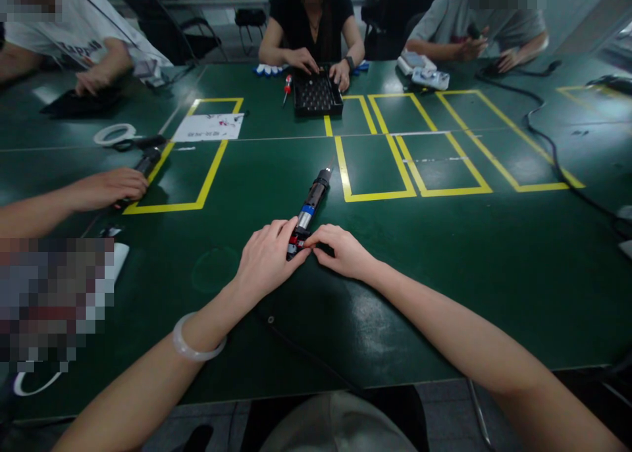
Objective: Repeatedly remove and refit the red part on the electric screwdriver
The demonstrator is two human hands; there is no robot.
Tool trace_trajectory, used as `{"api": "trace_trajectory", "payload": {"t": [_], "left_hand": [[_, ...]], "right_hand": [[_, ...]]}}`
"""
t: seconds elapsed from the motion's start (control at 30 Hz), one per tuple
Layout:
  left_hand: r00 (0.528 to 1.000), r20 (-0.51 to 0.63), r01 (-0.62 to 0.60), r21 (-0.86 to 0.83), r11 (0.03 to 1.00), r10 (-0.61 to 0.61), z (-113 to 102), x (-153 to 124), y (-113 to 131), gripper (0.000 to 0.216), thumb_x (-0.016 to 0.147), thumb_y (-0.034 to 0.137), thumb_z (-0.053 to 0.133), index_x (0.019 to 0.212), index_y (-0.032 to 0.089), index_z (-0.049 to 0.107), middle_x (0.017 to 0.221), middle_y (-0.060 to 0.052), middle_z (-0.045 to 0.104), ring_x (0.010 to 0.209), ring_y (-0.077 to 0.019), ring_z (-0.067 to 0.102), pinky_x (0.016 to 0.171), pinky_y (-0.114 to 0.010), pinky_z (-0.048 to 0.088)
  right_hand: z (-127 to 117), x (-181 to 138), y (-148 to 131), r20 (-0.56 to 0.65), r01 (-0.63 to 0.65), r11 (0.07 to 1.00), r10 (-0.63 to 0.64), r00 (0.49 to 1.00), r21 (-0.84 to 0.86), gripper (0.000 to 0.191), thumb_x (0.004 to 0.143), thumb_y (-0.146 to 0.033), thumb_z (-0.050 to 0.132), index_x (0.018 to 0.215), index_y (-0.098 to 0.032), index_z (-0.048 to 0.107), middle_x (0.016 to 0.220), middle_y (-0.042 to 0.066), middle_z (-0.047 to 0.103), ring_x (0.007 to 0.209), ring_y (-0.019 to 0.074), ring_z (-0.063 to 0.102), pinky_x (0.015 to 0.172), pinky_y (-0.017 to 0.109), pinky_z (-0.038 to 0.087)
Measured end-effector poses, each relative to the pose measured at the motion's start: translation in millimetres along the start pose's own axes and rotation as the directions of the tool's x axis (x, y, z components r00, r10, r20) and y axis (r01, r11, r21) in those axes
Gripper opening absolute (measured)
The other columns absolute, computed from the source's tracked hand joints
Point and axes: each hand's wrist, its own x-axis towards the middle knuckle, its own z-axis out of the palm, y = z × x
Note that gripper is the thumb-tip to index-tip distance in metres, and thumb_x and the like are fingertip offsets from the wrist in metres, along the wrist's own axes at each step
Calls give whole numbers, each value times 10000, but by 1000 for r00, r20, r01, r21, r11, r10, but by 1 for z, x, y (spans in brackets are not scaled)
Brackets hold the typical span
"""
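An electric screwdriver (312,200) lies on the green table in front of me, its thin bit pointing away. Its silver and blue middle looks like bare inner parts. My left hand (269,254) is closed over its rear end from the left, and a bracelet circles that wrist. From the right, my right hand (340,249) pinches at a small red and white piece (297,243) on the rear of the tool. Whether this piece is a switch or a connector I cannot tell. The fingers partly hide the rear end.
A black cable (316,360) runs toward the front edge. At left, another person's hand (111,187) holds a dark tool. Across the table, people sit by a black tray (318,93), a red screwdriver (287,87) and a white paper (210,127). Yellow tape (380,195) marks rectangles.
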Motion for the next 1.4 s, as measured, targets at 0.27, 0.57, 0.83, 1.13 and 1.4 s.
{"api": "trace_trajectory", "payload": {"t": [0.27,0.57,0.83,1.13,1.4], "left_hand": [[1000,-9,-7,52,999,7,-2,-2,-4,590,954,477,472,1451,162,423,1264,-161,574,1053,-313,581,824,-402,450],[969,32,234,186,954,-244,-8,12,-52,642,958,538,401,1486,172,391,1299,-191,537,1091,-357,550,867,-445,448],[880,17,464,185,867,-475,-18,9,-135,759,944,649,312,1490,124,375,1296,-242,512,1132,-405,532,878,-519,460],[774,-67,630,184,754,-630,-16,-6,-192,719,933,606,365,1464,123,404,1335,-255,500,1134,-424,515,872,-538,444],[819,-218,571,226,789,-531,-9,-7,-192,509,862,511,553,1175,110,581,1222,-196,528,1076,-337,510,860,-428,442]], "right_hand": [[-2,-1,0,-19,-18,1000,18,1000,6,259,844,-77,552,1073,-176,621,1002,64,704,954,209,627,897,348,448],[-4,-1,4,-14,-47,999,47,999,-1,203,864,-85,557,1025,-176,641,974,60,694,936,193,629,877,334,456],[-5,-2,4,-4,-51,999,51,999,2,164,895,-105,540,999,-166,651,958,69,682,923,194,623,864,332,467],[-4,-2,4,4,-56,998,56,998,12,161,899,-106,536,986,-184,646,965,62,675,929,190,618,863,327,473],[-3,-2,6,0,-56,998,56,998,20,160,900,-108,530,980,-190,642,965,58,675,936,189,619,870,327,477]]}}
